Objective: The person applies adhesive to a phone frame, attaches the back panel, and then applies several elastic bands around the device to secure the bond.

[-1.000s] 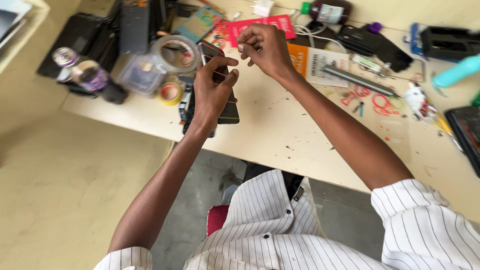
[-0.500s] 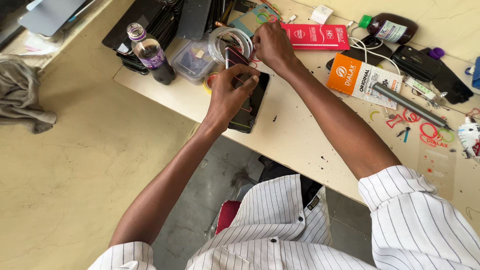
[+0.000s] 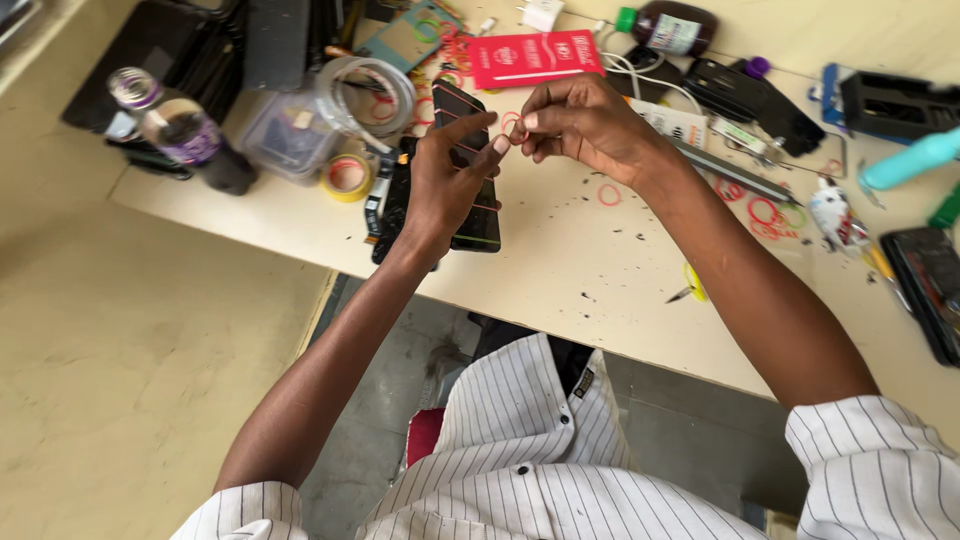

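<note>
A small red rubber band (image 3: 512, 124) was held above the middle of the table (image 3: 560, 250), in the upper centre of the frame, pinched between the fingertips of both hands. The left hand (image 3: 445, 185) was raised with its forefinger and thumb stretched toward the band, the other fingers loosely curled; nothing else was grasped by it. The right hand (image 3: 585, 125) was closed around the band's other side, its fingertips bunched together.

Directly beneath the left hand, a dark phone (image 3: 470, 170) was seen lying flat on the table, with thin bands already wrapped across it. Just to its left, a yellow tape roll (image 3: 347, 177) and a clear plastic container (image 3: 283, 140) were placed, with a large roll of clear tape (image 3: 367, 95) leaning beside them. A dark bottle (image 3: 185, 132) with a purple label was laid on its side in the upper left.

A red packet (image 3: 535, 58) was set at the top centre, behind the hands. Loose red rubber bands (image 3: 765, 212) were scattered to the right of the right wrist, near a grey metal tool (image 3: 735, 172). At the far right edge, another dark phone (image 3: 925, 285) was partly visible.
</note>
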